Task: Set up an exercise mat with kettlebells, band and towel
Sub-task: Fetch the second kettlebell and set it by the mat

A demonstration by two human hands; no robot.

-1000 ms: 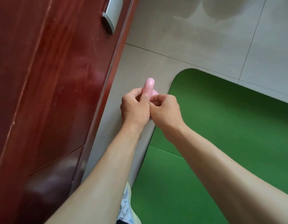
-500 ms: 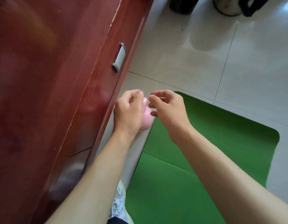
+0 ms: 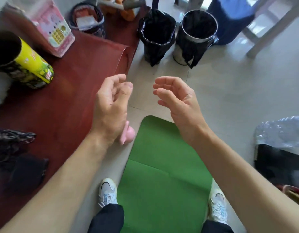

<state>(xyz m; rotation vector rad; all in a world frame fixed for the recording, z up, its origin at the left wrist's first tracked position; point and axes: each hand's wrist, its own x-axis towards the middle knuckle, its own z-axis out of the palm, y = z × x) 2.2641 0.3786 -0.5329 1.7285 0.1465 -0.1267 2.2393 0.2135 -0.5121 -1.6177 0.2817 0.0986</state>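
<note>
Home room: tiled floor [image 3: 237, 91], red wooden cabinet [image 3: 64, 91], lined bins [image 3: 156, 33], green mat [image 3: 162, 165].

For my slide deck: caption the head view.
Left hand and right hand open above a green mat; pink kettlebell at its edge.

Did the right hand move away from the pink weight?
Yes. The right hand has come off the pink weight by the green mat's left edge and moved right, over the mat's far end.
</note>
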